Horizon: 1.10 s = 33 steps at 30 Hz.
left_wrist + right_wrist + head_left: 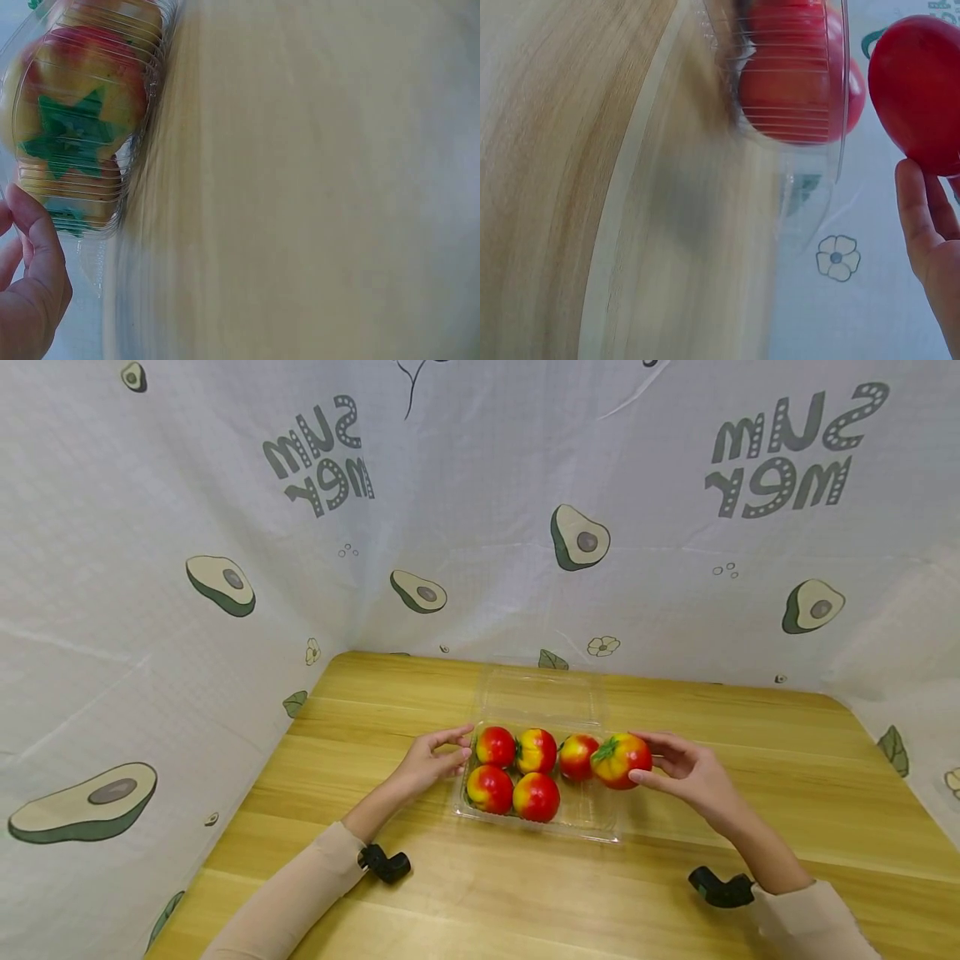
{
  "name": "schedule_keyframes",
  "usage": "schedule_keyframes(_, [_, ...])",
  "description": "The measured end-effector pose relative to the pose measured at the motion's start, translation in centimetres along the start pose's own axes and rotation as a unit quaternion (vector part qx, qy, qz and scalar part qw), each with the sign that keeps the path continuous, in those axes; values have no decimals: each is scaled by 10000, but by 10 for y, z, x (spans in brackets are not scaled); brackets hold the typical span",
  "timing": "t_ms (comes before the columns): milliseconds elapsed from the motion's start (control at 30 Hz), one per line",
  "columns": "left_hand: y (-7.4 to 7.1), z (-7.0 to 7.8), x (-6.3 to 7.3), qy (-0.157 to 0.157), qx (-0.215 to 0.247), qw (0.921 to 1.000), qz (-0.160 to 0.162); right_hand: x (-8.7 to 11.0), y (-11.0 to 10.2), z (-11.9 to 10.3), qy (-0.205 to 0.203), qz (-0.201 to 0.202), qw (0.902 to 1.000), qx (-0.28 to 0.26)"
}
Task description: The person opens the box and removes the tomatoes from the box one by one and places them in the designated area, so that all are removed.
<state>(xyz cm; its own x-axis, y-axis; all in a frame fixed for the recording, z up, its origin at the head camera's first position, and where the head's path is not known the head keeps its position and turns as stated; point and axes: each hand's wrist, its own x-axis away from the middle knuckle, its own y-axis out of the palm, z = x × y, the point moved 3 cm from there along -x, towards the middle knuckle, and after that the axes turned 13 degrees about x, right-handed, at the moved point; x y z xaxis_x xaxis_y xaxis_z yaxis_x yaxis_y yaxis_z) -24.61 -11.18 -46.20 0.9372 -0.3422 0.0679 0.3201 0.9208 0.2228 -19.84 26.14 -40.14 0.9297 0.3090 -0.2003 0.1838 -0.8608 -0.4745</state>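
A clear plastic box (581, 814) with its lid (536, 693) folded back lies on the table. In it sit several red-and-yellow tomatoes (537, 797), two in the front row at the left and three across the back. My left hand (427, 762) pinches the box's left rim; the left wrist view shows bent fingers (41, 232) at that edge. My right hand (693, 777) grips another tomato (621, 762) between thumb and fingers, over the box's right end. Its green stem end faces left. The right wrist view shows this tomato (922, 94) raised above the rim.
The wooden table (525, 893) reaches back to a pale curtain (480, 527) printed with avocados. Black wrist mounts (386, 864) sit at both cuffs. The front right part of the box shows bare plastic.
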Motion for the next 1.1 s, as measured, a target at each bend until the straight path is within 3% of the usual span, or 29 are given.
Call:
schedule_keyframes(267, [0, 1, 0, 27, -2, 10000, 12, 0, -8, 6, -26, 164, 9996, -241])
schedule_keyframes(1100, [2, 1, 2, -64, 49, 10000, 56, -8, -19, 22, 304, 422, 9985, -161])
